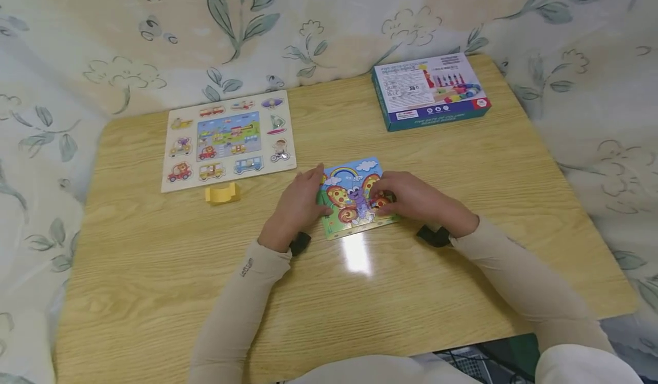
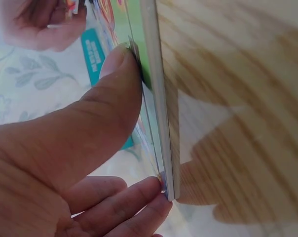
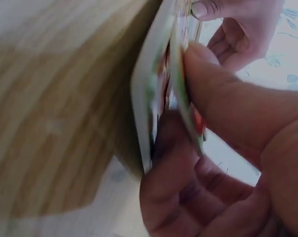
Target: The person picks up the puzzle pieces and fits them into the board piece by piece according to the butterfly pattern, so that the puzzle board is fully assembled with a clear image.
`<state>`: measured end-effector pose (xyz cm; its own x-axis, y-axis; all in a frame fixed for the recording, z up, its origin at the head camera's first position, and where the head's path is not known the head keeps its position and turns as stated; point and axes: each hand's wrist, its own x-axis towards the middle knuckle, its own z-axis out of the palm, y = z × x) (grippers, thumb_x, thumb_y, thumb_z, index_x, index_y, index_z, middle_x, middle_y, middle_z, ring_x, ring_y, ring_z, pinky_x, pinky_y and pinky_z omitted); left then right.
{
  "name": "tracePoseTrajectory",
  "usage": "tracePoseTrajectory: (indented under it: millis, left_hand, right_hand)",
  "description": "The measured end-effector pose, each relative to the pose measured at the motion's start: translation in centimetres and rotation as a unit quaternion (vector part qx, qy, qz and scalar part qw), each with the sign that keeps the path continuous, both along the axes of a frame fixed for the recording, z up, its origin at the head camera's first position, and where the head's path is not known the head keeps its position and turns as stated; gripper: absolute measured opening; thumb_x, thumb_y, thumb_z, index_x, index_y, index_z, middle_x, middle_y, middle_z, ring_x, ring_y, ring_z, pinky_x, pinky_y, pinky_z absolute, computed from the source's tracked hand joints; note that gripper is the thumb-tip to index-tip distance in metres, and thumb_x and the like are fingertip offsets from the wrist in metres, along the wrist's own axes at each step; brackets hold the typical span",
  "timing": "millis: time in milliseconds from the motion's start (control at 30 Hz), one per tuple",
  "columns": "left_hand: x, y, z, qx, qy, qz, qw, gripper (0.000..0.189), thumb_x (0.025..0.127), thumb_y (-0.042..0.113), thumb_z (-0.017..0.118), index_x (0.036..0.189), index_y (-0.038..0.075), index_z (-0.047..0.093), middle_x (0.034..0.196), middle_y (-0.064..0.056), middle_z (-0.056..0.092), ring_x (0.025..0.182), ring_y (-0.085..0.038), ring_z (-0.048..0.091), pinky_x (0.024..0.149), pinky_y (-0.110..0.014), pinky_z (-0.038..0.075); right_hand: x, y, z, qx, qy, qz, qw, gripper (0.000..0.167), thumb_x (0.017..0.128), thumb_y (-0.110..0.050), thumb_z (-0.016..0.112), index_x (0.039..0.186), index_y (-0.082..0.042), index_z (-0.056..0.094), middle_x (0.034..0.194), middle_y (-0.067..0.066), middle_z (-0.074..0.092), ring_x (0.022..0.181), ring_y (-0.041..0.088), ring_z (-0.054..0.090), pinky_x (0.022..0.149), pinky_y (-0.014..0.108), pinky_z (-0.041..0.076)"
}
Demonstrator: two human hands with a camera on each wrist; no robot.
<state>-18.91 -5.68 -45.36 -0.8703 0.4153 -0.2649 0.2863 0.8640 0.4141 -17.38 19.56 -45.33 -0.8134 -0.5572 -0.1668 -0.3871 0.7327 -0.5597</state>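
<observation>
A butterfly jigsaw puzzle with a rainbow and clouds lies on the table. My left hand rests along its left side. In the left wrist view, the thumb presses on the picture and the fingertips touch the edge of the board. Over the puzzle's right side, my right hand pinches a puzzle piece. The right wrist view shows this piece tilted up from the board, with a finger underneath it. The fingers partly hide the piece and the butterfly's right wing.
A wooden vehicle puzzle board lies at the back left of the table. In front of it sits a small yellow curved block. At the back right is a flat bead-set box. Patterned cloth hangs behind.
</observation>
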Motion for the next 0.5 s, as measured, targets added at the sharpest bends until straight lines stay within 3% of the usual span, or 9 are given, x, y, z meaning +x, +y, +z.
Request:
tracePoseTrajectory:
  millis: [200,500]
  left_hand:
    - [0.0,0.0,0.1,0.001,0.003,-0.002,1.0,0.097,0.079,0.03,0.079,0.153,0.005,0.021,0.154,-0.014,0.034,0.142,-0.031,0.034,0.122,-0.041,0.019]
    - [0.2,0.2,-0.2,0.004,-0.003,-0.001,1.0,0.097,0.079,0.03,0.078,0.153,0.006,0.02,0.154,-0.014,0.033,0.143,-0.031,0.032,0.122,-0.041,0.02]
  right_hand:
    - [-0.3,-0.9,0.4,0.039,-0.009,-0.048,0.998,0.061,0.071,-0.024,0.086,0.123,-0.012,0.056,0.102,0.009,0.061,0.093,0.024,0.06,0.08,0.04,0.052]
    - [-0.4,-1.4,0.4,0.084,-0.035,-0.077,0.9929,0.061,0.071,-0.025,0.086,0.121,-0.012,0.054,0.099,0.009,0.06,0.087,0.024,0.057,0.075,0.038,0.05]
